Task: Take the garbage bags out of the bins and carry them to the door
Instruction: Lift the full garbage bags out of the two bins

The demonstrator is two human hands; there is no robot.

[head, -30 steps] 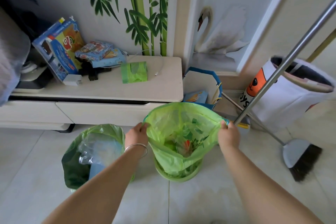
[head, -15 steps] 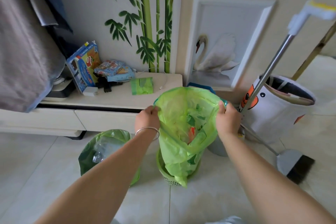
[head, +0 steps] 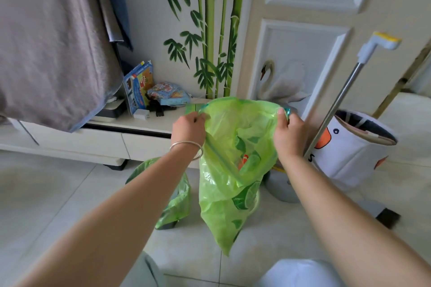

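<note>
Both hands are clamped on the rim of the green garbage bag, left hand on the left edge, right hand on the right, stretching the mouth open. The bag hangs in the air over the tiled floor, bits of trash showing through the plastic. A second green bag sits in its bin behind the left forearm, beside a low white cabinet.
</note>
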